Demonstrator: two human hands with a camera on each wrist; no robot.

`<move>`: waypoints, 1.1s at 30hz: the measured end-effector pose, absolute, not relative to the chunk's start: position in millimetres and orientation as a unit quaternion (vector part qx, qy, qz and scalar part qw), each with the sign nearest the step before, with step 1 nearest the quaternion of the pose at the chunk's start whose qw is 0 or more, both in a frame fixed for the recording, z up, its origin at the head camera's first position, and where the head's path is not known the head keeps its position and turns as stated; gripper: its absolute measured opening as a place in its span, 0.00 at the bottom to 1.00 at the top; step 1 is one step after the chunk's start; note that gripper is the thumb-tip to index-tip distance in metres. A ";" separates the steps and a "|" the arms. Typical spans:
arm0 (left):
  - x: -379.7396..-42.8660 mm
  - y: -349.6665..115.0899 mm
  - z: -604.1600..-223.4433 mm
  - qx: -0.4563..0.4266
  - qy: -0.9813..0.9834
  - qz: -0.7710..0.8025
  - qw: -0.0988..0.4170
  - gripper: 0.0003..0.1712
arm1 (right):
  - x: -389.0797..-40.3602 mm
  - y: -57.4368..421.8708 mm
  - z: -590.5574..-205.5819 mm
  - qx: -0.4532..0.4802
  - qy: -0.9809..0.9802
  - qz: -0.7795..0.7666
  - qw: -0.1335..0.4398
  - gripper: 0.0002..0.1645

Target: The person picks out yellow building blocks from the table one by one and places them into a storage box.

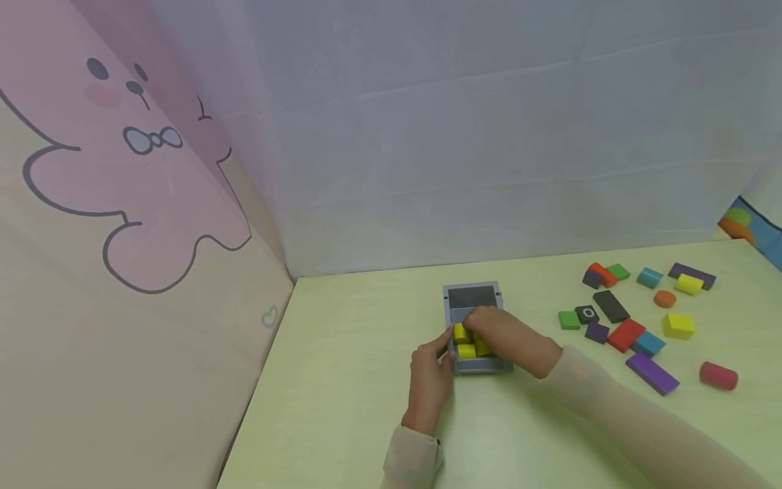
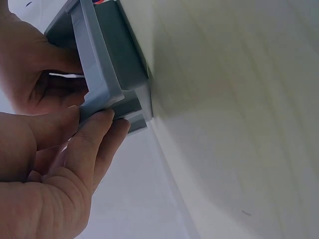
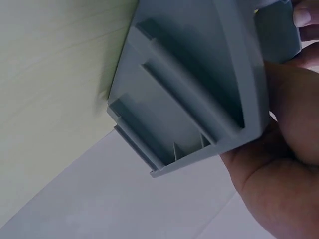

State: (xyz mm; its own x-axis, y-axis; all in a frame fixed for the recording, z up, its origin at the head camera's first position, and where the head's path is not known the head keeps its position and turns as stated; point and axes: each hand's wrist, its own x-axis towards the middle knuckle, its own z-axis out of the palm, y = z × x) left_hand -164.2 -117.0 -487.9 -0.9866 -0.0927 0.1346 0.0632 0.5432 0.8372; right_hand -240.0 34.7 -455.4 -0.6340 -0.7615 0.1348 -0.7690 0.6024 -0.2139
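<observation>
A grey plastic box stands on the table with several yellow blocks in its front part. My left hand is at the box's left side; in the left wrist view its thumb and fingers pinch the edge of the wall. From the right, my right hand reaches over the wall, its fingers pointing down among the yellow blocks. Those fingertips are hidden in the head view, and I cannot tell whether they hold a block. Ribs line the box's outer side in the right wrist view.
Loose blocks lie scattered on the table's right: a purple bar, a red cylinder, a yellow block, a black bar and several others. A pale curtain hangs behind the table, and a cloth with a pink bear hangs left.
</observation>
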 end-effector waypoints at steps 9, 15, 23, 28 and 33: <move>-163.7 -117.0 -489.6 0.006 -0.871 -0.485 0.077 0.26 | -240.3 43.0 -448.8 0.422 -0.892 0.156 0.044 0.16; -163.6 -116.6 -489.2 0.005 -0.872 -0.485 0.073 0.25 | -240.7 54.8 -443.4 0.414 -0.884 0.206 0.068 0.16; -163.4 -116.8 -485.8 0.008 -0.873 -0.481 0.075 0.25 | -241.1 72.6 -433.0 0.378 -0.890 0.242 0.081 0.18; -163.2 -116.6 -485.8 0.006 -0.872 -0.483 0.084 0.26 | -243.4 83.4 -433.6 0.370 -0.889 0.247 0.111 0.18; -163.2 -116.1 -486.9 0.012 -0.871 -0.485 0.081 0.26 | -246.2 95.8 -435.4 0.359 -0.895 0.240 0.112 0.19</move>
State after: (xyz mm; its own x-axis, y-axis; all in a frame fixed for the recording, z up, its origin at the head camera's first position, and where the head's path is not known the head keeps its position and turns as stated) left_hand -163.2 -116.1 -486.9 -0.9865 -0.1004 0.1291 0.0570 0.5288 0.8468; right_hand -246.2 95.8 -435.4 -0.7177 -0.5882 0.3728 -0.6958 0.6277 -0.3491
